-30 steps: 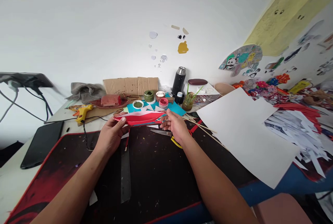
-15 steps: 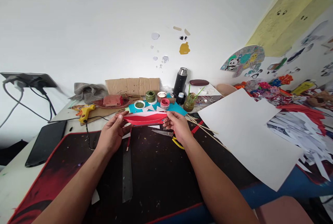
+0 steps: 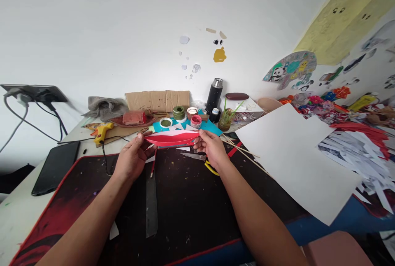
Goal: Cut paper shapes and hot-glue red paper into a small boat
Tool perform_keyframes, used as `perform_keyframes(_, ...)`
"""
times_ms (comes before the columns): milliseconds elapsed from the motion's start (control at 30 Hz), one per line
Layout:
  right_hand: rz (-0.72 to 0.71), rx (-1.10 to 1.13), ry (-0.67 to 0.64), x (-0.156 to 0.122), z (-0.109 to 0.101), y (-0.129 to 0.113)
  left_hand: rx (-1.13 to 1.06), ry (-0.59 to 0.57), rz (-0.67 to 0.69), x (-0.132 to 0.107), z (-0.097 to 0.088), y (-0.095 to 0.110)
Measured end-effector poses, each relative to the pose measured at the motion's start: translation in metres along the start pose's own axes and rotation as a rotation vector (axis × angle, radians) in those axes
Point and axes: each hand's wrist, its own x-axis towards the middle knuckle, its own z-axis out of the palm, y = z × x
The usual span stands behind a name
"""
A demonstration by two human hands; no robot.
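A long red and white folded paper piece (image 3: 173, 138) is stretched level between my two hands, above the dark mat. My left hand (image 3: 133, 155) pinches its left end between thumb and fingers. At the other end, my right hand (image 3: 210, 146) grips the paper the same way. Just below my right hand lie scissors (image 3: 212, 168) with yellow handles. A pencil (image 3: 152, 168) and a clear ruler (image 3: 151, 204) rest on the mat below my left hand.
Paint jars (image 3: 178, 113) stand on blue paper at the back, beside a black thermos (image 3: 214, 95). A yellow glue gun (image 3: 102, 132) and a black tablet (image 3: 56, 167) are on the left. White paper sheets (image 3: 296, 163), thin sticks (image 3: 247, 157) and paper strips (image 3: 361, 155) cover the right.
Both hands keep hold of the paper piece at its ends. Its middle bulges open slightly more, and the camera view has shifted a little.
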Motion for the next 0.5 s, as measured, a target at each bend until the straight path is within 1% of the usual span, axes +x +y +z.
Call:
perform_keyframes(167, 0.0, -0.003, 0.019, 0.0006, 0.0002, -0.0007, -0.013, 0.002, -0.007, 0.0012, 0.001, 0.0011)
perform_keyframes(367, -0.017, -0.008, 0.023, 0.0016, -0.0021, -0.0001, -0.032, -0.057, 0.002, -0.0001, 0.002, 0.0045)
perform_keyframes(500, -0.022, -0.005, 0.017, 0.0016, -0.0028, 0.0, -0.009, -0.027, 0.045, -0.0014, 0.0016, 0.0048)
